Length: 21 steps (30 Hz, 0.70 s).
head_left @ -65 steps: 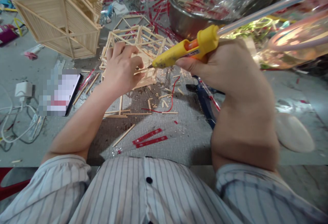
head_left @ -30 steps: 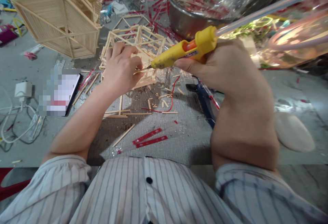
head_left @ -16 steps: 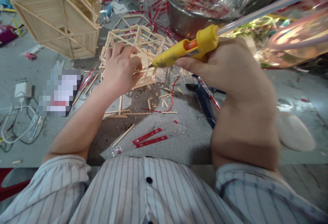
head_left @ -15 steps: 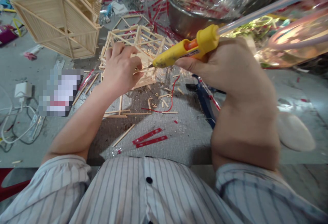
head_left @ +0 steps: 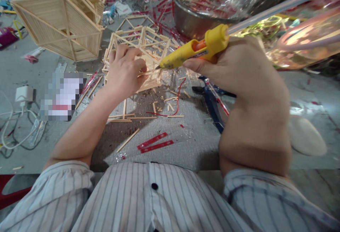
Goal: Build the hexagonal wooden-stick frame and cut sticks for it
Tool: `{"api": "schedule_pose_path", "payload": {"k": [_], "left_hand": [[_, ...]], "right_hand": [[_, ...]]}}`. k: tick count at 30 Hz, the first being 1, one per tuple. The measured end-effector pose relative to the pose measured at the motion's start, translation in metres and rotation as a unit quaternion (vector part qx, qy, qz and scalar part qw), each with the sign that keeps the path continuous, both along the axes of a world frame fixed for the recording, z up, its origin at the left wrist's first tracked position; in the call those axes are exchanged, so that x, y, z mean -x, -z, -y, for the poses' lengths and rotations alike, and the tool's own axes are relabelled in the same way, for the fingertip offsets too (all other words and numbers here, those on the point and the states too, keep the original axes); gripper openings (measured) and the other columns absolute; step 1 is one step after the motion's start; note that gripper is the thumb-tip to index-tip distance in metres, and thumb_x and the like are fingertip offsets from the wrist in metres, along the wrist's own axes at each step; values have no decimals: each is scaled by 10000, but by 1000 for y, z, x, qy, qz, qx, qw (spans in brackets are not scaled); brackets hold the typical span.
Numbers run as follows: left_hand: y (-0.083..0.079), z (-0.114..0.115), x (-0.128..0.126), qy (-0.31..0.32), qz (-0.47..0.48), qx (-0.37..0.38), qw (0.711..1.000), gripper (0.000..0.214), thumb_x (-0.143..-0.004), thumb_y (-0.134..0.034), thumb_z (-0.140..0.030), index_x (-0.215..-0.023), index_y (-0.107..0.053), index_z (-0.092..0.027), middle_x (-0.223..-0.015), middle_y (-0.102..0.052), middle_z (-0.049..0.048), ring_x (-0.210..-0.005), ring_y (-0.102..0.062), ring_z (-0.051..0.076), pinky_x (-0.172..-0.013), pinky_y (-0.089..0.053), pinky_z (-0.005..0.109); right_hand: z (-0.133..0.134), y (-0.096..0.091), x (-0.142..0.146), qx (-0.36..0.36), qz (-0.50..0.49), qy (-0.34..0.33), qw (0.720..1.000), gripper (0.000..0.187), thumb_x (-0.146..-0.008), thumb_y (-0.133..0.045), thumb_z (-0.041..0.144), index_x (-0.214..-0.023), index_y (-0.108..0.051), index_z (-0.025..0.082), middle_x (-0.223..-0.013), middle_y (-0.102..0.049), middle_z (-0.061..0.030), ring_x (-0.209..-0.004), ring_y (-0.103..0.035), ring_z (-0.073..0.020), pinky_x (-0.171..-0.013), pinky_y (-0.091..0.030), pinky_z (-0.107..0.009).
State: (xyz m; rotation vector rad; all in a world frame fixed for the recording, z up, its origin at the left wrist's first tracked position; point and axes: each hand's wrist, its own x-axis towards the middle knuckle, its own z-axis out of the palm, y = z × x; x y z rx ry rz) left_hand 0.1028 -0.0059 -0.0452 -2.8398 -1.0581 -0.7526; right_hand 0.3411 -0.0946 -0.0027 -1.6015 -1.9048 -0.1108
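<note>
My left hand [head_left: 124, 72] is closed, pinching a thin wooden stick [head_left: 149, 72] against the near side of a small stick frame [head_left: 145, 44] on the table. My right hand [head_left: 236, 67] grips a yellow glue gun [head_left: 195, 47]. Its nozzle points left and touches the free end of the stick, right beside my left fingertips. A clear glue rod [head_left: 281, 6] sticks out of the gun's back toward the upper right.
A bigger stick-built box [head_left: 57, 16] stands at the back left, a metal bowl [head_left: 191, 21] with clear film behind the frame. Loose sticks [head_left: 129, 140], red strips [head_left: 155, 142], blue-handled pliers [head_left: 214, 109], a phone [head_left: 62, 95] and a charger with cable [head_left: 22, 95] lie about.
The glue gun's tip has shifted slightly right and up along the stick. My left hand keeps its hold on the stick and frame.
</note>
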Motion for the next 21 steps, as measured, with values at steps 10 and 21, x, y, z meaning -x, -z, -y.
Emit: {"api": "schedule_pose_path", "payload": {"k": [10, 21], "left_hand": [[-4, 7, -4, -34, -20, 8, 999, 55, -821, -643, -311, -799, -653, -261, -1204, -637, 49, -1194, -430, 327, -952, -368, 591], [-4, 8, -2, -32, -14, -16, 999, 73, -825, -617, -332, -857, -680, -310, -1189, -650, 36, -1186, -450, 317, -936, -391, 578]], "right_hand": [[0, 1, -5, 9, 10, 2, 1000, 789, -759, -287, 849, -714, -676, 164, -607, -574, 17, -634, -593, -103, -589, -384, -281], [5, -4, -3, 70, 0, 39, 997, 769, -722, -297, 884, -611, -575, 175, -579, -508, 3, -709, -625, -171, -702, -482, -403]]}}
